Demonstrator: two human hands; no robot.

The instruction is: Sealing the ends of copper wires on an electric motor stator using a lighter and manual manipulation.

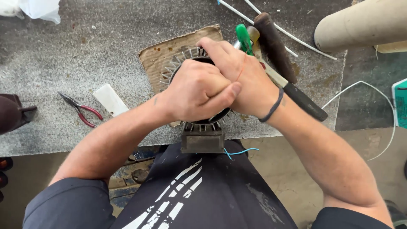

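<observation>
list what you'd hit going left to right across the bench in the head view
red-handled pliers → white flat piece → left hand → right hand → dark-handled tool → cardboard tube

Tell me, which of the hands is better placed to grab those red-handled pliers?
Likely the left hand. The pliers lie on the grey mat out to the person's left, while the right hand sits across the finned motor housing, beside the green-handled screwdriver.
</observation>
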